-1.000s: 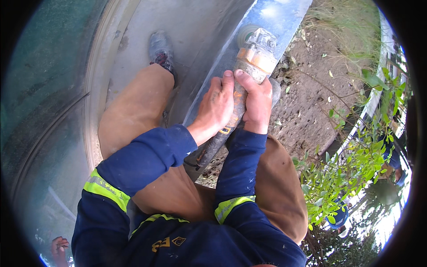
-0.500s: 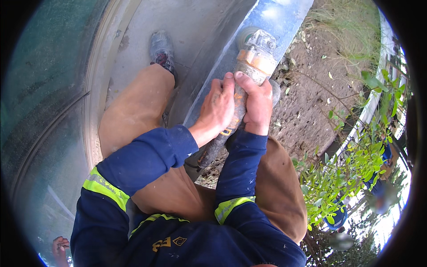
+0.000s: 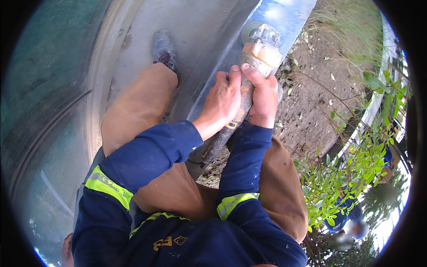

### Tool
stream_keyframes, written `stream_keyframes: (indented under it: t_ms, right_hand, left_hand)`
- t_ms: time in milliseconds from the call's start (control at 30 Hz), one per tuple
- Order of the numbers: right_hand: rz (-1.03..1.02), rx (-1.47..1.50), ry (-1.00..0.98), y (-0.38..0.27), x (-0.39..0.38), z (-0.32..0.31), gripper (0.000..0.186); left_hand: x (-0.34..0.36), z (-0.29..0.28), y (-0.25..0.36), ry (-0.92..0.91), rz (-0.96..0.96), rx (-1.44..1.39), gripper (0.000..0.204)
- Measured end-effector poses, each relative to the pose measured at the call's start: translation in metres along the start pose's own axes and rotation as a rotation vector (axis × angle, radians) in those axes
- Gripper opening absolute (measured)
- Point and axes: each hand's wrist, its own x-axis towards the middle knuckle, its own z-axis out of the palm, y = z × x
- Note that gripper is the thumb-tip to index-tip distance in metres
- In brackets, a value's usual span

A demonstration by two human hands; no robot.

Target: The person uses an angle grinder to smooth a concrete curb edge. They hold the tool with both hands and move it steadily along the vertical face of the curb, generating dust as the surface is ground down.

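Both hands grip a dusty angle grinder (image 3: 240, 100) with an orange and grey body. My left hand (image 3: 221, 99) wraps its left side, the thumb lying along the top. On the other side my right hand (image 3: 262, 94) closes round it near the head, its thumb almost meeting the left one. The grinder's round disc (image 3: 250, 32) lies against the top of a grey-blue stone ledge (image 3: 271, 17), partly hidden by the metal head. A cable runs from the rear end by my legs. The fingers beneath the body are hidden.
A curved pale frame with dark glass (image 3: 49, 66) stands at left. My shoe (image 3: 164, 46) rests on the concrete floor (image 3: 195, 31). Right of the ledge lie soil (image 3: 307, 102) and a leafy shrub (image 3: 342, 178). Another person in blue (image 3: 342, 213) is beyond the shrub at lower right.
The grinder and both hands have shifted slightly right and upward in the picture, the disc moving a little along the ledge. Both hands keep their hold.
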Motion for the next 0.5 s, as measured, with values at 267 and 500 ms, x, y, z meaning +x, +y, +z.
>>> stream_keyframes:
  t_ms: [267,500]
  right_hand:
    - [-0.003,-0.061,0.037,-0.009,-0.003,0.006,0.047]
    - [0.018,-0.025,0.043,-0.007,0.005,-0.002,0.043]
  left_hand:
    - [-0.001,-0.001,0.003,-0.008,-0.005,-0.032,0.077]
    - [0.003,0.002,0.004,-0.027,0.057,0.056,0.079]
